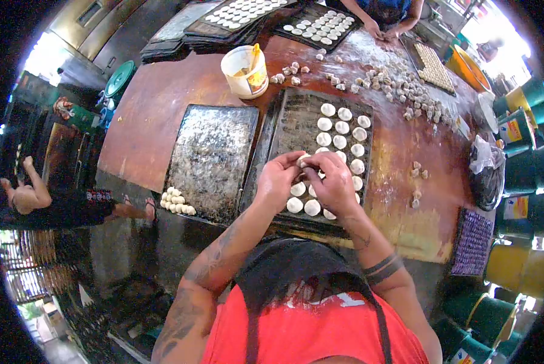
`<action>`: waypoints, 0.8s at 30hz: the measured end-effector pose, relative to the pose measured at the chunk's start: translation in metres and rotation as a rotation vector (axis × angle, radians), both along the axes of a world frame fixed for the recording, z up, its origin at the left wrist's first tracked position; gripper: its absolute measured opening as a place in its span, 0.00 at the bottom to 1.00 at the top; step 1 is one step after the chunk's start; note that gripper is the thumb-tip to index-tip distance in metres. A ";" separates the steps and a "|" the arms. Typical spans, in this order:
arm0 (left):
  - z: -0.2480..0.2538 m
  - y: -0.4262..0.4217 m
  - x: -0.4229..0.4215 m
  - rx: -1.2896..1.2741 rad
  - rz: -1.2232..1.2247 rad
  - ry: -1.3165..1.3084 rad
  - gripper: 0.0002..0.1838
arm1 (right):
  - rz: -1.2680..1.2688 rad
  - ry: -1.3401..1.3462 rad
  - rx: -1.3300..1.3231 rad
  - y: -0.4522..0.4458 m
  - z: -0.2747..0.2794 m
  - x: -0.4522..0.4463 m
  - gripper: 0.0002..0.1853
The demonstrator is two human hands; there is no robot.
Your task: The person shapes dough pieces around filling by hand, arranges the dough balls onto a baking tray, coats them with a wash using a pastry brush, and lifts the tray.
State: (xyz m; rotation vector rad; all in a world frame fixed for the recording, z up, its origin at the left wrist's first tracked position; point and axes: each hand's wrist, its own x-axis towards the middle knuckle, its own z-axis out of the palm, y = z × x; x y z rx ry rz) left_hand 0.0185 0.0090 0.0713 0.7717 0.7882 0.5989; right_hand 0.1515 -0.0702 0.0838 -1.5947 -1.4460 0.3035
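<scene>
White dough (303, 160) between fingertips: gripped this small piece jointly with a bare left hand (278, 180) and a bare right hand (333, 180), close together and with fingers curled inward. Could not tell its full shape behind the fingers. Held it above a dark, stained rectangular metal tray (293, 128), over flat, round white dough discs (342, 127) set in rows, some partly hidden beneath the hands. Saw just to the left a second, bare-centred dark metal tray (214, 151), with small cream dough lumps (173, 202) clustered at its near left corner. Noted beyond the trays a white plastic tub (233, 77) with an orange-yellow-handled utensil (255, 56) in it. Saw also small greyish-brown lumps (399, 88) scattered across the floured far right of a reddish-brown tabletop (140, 121), on the near side of a co-worker's hands (384, 35).
</scene>
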 end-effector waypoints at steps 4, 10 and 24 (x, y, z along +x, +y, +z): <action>0.010 -0.005 0.000 0.070 -0.046 0.069 0.17 | -0.065 -0.055 -0.001 -0.002 0.003 -0.008 0.18; 0.014 0.004 -0.003 0.248 -0.104 0.068 0.17 | 0.151 0.561 -0.425 -0.002 0.011 0.025 0.14; 0.020 -0.004 0.012 0.340 0.034 0.000 0.19 | -0.214 -0.065 0.033 0.010 0.034 0.005 0.13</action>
